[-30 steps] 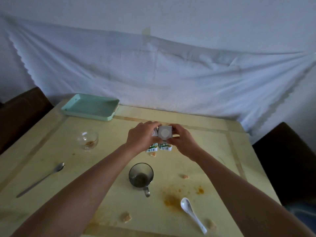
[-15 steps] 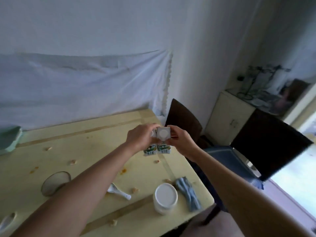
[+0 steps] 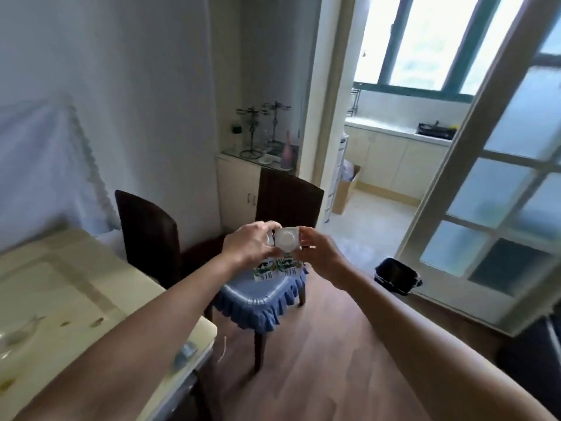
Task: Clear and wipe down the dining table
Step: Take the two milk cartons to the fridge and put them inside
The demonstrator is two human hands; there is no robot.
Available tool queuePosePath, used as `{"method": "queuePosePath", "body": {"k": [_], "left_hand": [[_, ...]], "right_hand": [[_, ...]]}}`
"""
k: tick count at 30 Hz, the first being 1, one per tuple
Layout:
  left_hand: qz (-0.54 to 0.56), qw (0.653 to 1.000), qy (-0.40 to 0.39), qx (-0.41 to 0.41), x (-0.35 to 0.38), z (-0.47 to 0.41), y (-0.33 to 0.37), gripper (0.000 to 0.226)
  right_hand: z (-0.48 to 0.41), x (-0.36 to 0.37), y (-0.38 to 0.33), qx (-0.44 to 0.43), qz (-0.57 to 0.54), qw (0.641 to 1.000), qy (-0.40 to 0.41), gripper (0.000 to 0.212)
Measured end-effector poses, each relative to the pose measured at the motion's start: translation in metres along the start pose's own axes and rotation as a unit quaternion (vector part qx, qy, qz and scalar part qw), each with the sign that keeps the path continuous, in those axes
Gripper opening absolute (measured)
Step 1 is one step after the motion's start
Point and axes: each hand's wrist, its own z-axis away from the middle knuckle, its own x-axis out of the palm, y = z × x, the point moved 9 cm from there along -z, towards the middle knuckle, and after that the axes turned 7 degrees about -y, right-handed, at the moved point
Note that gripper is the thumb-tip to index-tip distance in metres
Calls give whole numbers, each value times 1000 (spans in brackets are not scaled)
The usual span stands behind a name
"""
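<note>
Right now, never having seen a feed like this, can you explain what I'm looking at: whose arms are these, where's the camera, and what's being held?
There is no machine here: a person works with bare hands. The one picture comes from a camera on their head, looking forward and down, so both arms reach in from the bottom edge. The left hand and right hand together grip two small cartons, in the air, off the table. The table, stained, lies at lower left. Beyond stand a blue-cushioned chair and a black bin.

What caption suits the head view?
Two milk cartons held between left hand and right hand in front of a blue-cushioned chair beside the dining table.
</note>
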Motion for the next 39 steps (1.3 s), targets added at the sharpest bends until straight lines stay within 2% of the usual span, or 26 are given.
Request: {"method": "queuePosePath", "body": {"k": [6,13,21,25,27,30,39], "left_hand": [[-10,996,-53,77,61,-58,106,60],[-9,974,-127,186,135,-134,214,61],[-11,948,-172,267,196,-249,316,59],[-20,936,-183,299,211,-300,363,58],[-20,929,-188,318,222,-322,391,60],[-17,910,-213,354,248,-340,436,60],[-23,848,-283,448,345,-334,569,63]], "right_hand": [[49,-111,64,39,-15,995,86,42],[87,-219,141,125,-39,974,186,61],[78,-345,209,179,6,946,272,62],[71,-394,233,209,-14,929,306,71],[75,-418,246,221,-28,917,330,68],[98,-451,273,237,-59,887,393,60],[216,-521,348,278,-140,763,567,61]]}}
